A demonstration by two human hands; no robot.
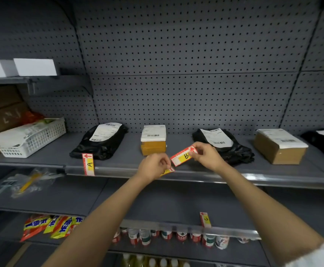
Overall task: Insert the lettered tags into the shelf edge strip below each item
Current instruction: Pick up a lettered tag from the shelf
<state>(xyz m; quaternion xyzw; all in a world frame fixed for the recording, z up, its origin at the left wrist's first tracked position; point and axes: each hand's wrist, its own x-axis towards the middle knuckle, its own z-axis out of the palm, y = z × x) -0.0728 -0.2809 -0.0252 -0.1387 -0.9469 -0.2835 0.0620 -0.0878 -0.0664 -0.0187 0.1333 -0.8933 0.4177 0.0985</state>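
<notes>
grey perforated metal backing (186, 45), flat grey shelf (128, 151) edged with a glossy clear plastic strip (195, 175). right hand (208, 156) pinched shut on stiff rectangular tag b (183, 156), held tilted over the shelf edge, in front of the small taped cardboard box (153, 139). left hand (153, 168) curled closed around another tag (168, 171), letter hidden. tag a (88, 164) slotted upright in the strip below a crinkled black poly bag (101, 143).

White slotted basket (34, 138) far left on shelf; snack packets (49, 226) and cans (180, 237) lower down.
</notes>
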